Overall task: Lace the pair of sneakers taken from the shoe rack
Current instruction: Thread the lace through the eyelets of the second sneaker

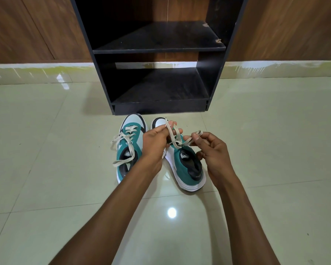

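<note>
Right sneaker point(187, 165): teal and white, on the floor point(275, 140), directly under both hands. Lace point(175, 139) cream, flat, soft and limp; judged light, with enough weave to hold in a pinch but prone to twist. Best taken near the ends, close to the top eyelets, so the slack stays short.

Left hand point(155, 142): grip closed, fingers curled round one lace strand, which loops up over the fingertips.

Right hand point(212, 150): grip closed, thumb and forefinger pinching the other lace end, which is looped round the fingertip; remaining fingers curled loosely below.

Left sneaker point(131, 148): just beside the left hand, on its outer side, partly behind the left wrist. Its lace point(122, 148) looks threaded and tied in a bow, the loops trailing outward. Judged finished; the right sneaker appears at the tying stage.

Floor: glossy pale tiles, hard and likely slippery; a sneaker could slide if the lace is tugged hard.

Rack point(157, 73): black, open shelves, just beyond the toes. Wooden wall panels point(27, 31) behind.
</note>
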